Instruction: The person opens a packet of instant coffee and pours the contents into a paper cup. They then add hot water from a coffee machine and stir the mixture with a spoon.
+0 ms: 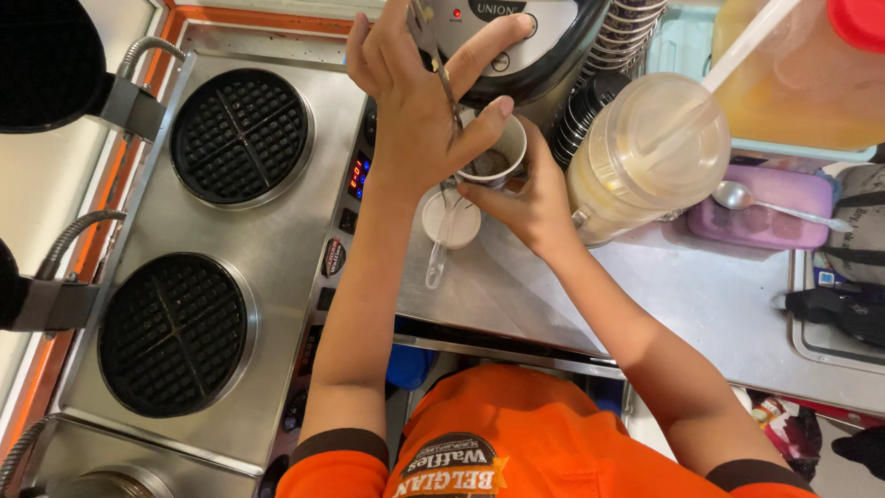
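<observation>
Right hand [525, 198] grip clasps small cup [498, 152]; left hand [424, 101] grip pinches metal utensil [447, 83] above it (small lid [452, 219] just below) on counter [701, 295]

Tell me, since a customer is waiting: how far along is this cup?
Done: the cup already holds something brownish. In hand: the right hand grips it while the left hand holds a metal utensil into it. Left: it appears only part full, with no lid on.
</observation>
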